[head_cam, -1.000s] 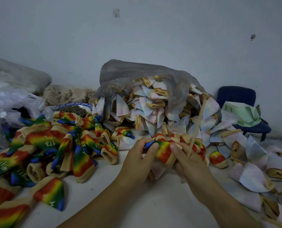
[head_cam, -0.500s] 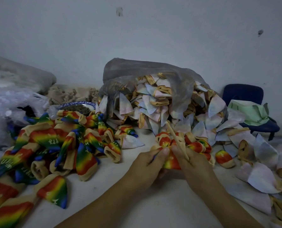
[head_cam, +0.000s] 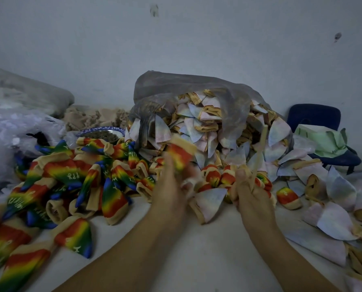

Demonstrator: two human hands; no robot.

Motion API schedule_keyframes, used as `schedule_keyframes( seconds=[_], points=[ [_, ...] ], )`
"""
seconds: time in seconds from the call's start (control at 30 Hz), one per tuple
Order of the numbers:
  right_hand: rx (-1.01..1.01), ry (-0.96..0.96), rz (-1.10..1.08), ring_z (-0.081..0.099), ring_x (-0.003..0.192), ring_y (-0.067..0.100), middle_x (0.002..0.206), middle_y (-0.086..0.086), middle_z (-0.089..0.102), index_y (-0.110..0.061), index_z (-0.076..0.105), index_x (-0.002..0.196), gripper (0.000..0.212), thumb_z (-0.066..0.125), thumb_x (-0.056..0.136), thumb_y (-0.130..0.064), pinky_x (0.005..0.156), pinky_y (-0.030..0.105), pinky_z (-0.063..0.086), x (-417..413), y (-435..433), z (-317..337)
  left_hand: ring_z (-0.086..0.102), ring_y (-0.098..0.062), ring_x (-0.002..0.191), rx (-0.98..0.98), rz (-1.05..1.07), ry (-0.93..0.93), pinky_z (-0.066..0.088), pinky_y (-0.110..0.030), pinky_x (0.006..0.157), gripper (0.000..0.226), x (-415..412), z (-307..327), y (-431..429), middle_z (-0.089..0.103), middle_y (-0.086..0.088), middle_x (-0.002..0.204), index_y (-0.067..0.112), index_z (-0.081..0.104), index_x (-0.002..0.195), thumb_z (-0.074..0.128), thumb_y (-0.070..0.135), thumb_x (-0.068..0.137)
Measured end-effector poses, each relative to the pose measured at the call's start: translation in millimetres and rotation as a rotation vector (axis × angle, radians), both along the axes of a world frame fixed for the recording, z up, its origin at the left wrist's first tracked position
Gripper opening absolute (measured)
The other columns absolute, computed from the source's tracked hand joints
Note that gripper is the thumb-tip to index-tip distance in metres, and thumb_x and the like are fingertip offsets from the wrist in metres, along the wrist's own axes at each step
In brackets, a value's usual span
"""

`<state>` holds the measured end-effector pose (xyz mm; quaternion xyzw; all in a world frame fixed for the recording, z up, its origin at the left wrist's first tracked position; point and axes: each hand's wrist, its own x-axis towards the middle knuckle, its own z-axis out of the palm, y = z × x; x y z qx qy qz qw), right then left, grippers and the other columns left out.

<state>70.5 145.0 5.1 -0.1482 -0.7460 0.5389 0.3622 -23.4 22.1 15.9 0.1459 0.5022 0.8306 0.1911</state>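
Observation:
My left hand (head_cam: 170,186) is raised above the white table (head_cam: 197,260) and blurred. It holds a rainbow sock (head_cam: 181,153) with a tan cuff at its fingertips. My right hand (head_cam: 249,193) sits just right of it, fingers curled round a thin wooden stick (head_cam: 260,152) that points up and away. A pale inside-out sock (head_cam: 209,203) lies on the table between the two hands. Several small rolled rainbow socks (head_cam: 213,175) sit just beyond my right hand.
A heap of rainbow socks (head_cam: 70,175) covers the table's left side. A grey plastic bag (head_cam: 197,89) at the back spills pale inside-out socks (head_cam: 334,218) to the right. A patterned bowl (head_cam: 100,133), a blue chair (head_cam: 315,121) with green cloth (head_cam: 323,140), and clear plastic (head_cam: 11,131) stand behind.
My left hand has lifted away from the right hand with the rainbow sock, up and slightly left. The right hand stays in place with the stick.

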Motion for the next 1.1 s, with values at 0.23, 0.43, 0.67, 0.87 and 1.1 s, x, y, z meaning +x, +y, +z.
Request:
schedule_keyframes(
  seconds=[0.23,0.43,0.67,0.87,1.1],
  points=[
    [-0.063,-0.011,-0.062,0.036,0.045,0.013,0.045,-0.004,0.036,-0.008,0.042,0.056,0.068,0.032,0.088,-0.067,0.044,0.021,0.034,4,19,-7,0.026,-0.013,0.139,-0.939,-0.128,0.949,0.029,-0.034,0.111,0.069,2,-34,7,0.035,0.012,0.148,0.045,0.046,0.132,0.050,0.081,0.073],
    [-0.074,-0.026,-0.062,0.036,0.051,0.018,0.048,-0.001,0.037,-0.014,0.042,0.052,0.065,0.034,0.087,-0.068,0.052,0.029,0.035,5,21,-13,0.022,-0.015,0.143,-1.073,-0.016,1.251,0.016,-0.024,0.114,0.040,-5,-45,3,0.028,0.012,0.159,0.029,0.052,0.140,0.043,0.041,0.102],
    [0.023,-0.083,-0.011,0.037,0.044,0.006,0.047,-0.005,0.042,-0.015,0.051,0.057,0.062,0.033,0.081,-0.070,0.046,0.019,0.033,8,9,-7,0.053,0.024,0.095,-0.426,0.237,0.670,0.037,0.002,0.081,0.027,9,-13,-2,0.064,0.039,0.092,0.046,0.073,0.104,0.051,0.031,0.101],
    [0.258,-0.157,0.055,0.056,0.064,0.002,0.076,-0.013,0.060,-0.041,0.056,0.089,0.025,0.049,0.080,-0.064,0.052,0.016,0.045,4,-5,0,0.073,-0.018,0.091,-0.212,0.030,0.068,0.059,-0.035,0.078,0.023,1,-21,3,0.077,0.000,0.091,0.027,0.075,0.090,0.055,0.033,0.099],
    [0.738,-0.307,0.035,0.051,0.103,0.001,0.128,-0.022,0.041,-0.042,0.061,0.119,0.030,0.059,0.090,-0.036,0.074,0.031,0.052,-1,-2,-8,0.072,-0.019,0.066,-0.053,-0.045,-0.016,0.057,-0.033,0.066,0.028,6,-20,7,0.072,-0.011,0.068,0.024,0.073,0.074,0.056,0.034,0.095]
  ],
)
